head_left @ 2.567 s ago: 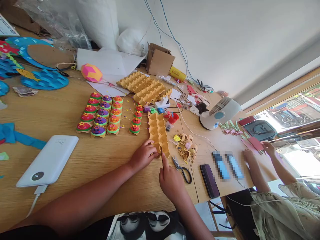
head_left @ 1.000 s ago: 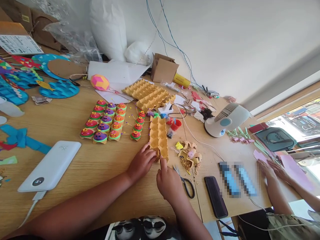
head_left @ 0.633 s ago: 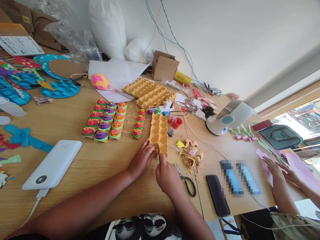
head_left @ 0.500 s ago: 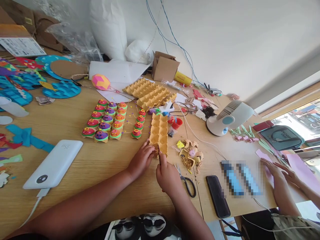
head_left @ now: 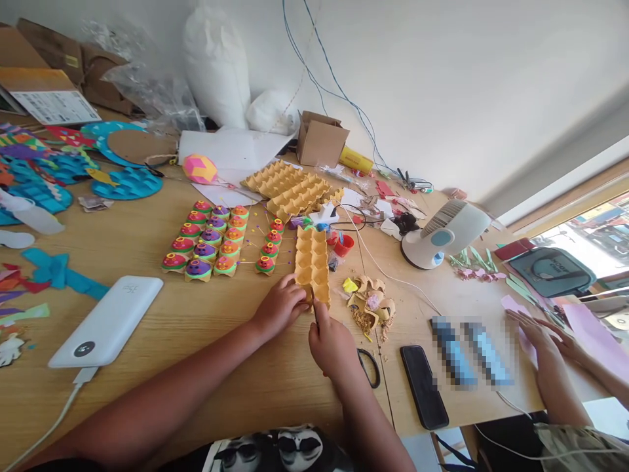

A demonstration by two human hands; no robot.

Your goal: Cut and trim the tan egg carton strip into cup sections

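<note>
My left hand [head_left: 279, 307] has its fingers closed on the near left edge of a yellow-brown egg-carton strip [head_left: 312, 252]. The strip lies on the table with its cups facing up. My right hand [head_left: 331, 344] grips a slim dark knife [head_left: 315, 309], its tip at the strip's near cups. Most of the knife is hidden in the fist. Right of that hand lies a pair of scissors [head_left: 376, 373], only a black handle loop showing. Beyond my left hand stand rows of painted carton cups [head_left: 207, 236] in red, purple and orange, with a separate red-and-green row [head_left: 270, 248].
Carton scraps [head_left: 369, 303] lie right of the strip, near a red cup [head_left: 344, 245]. A white fan [head_left: 445, 229], a black phone [head_left: 424, 387] and another person's hands [head_left: 540, 337] are farther right. A white power bank [head_left: 111, 321] lies left; uncut egg trays [head_left: 289, 187] lie behind.
My right hand and the knife have shifted slightly toward me along the strip. The right hand and forearm now cover more of the scissors. The view has turned a little.
</note>
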